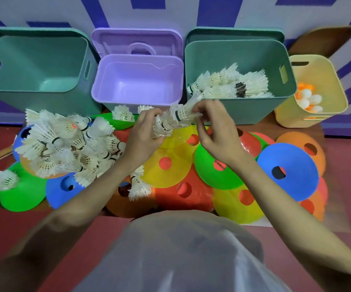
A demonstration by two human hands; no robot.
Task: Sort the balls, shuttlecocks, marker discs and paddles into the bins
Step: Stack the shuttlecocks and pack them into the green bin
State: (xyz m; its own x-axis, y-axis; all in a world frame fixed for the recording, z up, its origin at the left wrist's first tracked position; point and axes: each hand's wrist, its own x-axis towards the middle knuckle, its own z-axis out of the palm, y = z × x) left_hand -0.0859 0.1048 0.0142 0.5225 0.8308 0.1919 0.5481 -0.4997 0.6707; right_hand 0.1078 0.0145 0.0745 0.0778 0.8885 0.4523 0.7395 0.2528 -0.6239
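Item in hand: a bunch of white feathered shuttlecocks (171, 121), held above the marker discs just in front of the purple bin. Your left hand (144, 131) curls round the lower end of the bunch; your right hand (212, 127) pinches the upper end with thumb and fingertips. Destination, by my reading: the right-hand teal plastic bin (239, 110), already holding shuttlecocks. Remaining stock: a loose heap of white shuttlecocks (65, 144) at left, lying over overlapping coloured plastic marker discs (218, 171). Adjacent: an empty lilac plastic bin (136, 62), an empty left teal bin (37, 49), a cream bin (334, 114) of white and orange balls. Risk: the bunch looks loosely nested, so a slack pinch may shed one short of the rim onto the discs.
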